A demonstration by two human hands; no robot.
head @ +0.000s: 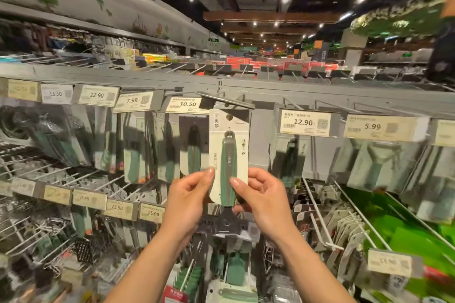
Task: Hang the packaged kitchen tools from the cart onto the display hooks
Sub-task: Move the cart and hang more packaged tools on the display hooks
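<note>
The person stands facing the grey display rack, both arms raised. The left grip [189, 200], a bare hand, pinches the left edge of a carded kitchen tool [229, 155], thumb on the front of the card and fingers curled behind it. The right grip [263, 198] is clenched on the same pack from the other side, its thumb pressed on the tool's green handle and its fingers wrapped round the back. The pack is held upright, its top edge just under a dark display hook [226, 100] that juts out from the rack's top rail; I cannot tell whether the card's hanging hole is on the hook. The tool's dark metal head shows below the card, between the two hands. To the left a price tag reading 10.50 [186, 104] sits above hanging green-handled packs [190, 152], and to the right a tag marked 12.90 [304, 122] sits over another hanging pack [289, 160]. Low down, under the forearms, lie more green packs [230, 270], blurred.
</note>
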